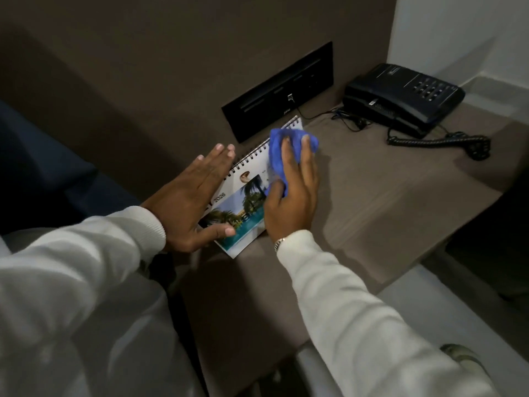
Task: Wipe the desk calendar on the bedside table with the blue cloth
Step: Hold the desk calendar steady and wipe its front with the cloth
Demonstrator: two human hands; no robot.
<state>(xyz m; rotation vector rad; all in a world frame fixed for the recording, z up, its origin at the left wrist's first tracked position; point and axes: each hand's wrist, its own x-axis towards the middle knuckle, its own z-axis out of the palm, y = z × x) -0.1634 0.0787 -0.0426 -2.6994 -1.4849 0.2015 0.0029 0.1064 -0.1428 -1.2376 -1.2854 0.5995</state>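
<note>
A spiral-bound desk calendar (243, 202) with a palm-and-pool photo stands at the left side of the brown bedside table (386, 202). My left hand (189, 199) rests flat against the calendar's left end, fingers spread, thumb on the photo. My right hand (292, 196) presses a crumpled blue cloth (289, 147) onto the upper right part of the calendar face, fingers laid over the cloth. The cloth covers the calendar's top right corner and spills a little past its edge.
A black telephone (400, 96) with a coiled cord (438, 141) sits at the back right of the table. A black switch panel (280, 90) is set in the brown wall behind the calendar. Dark bedding (43, 167) lies to the left.
</note>
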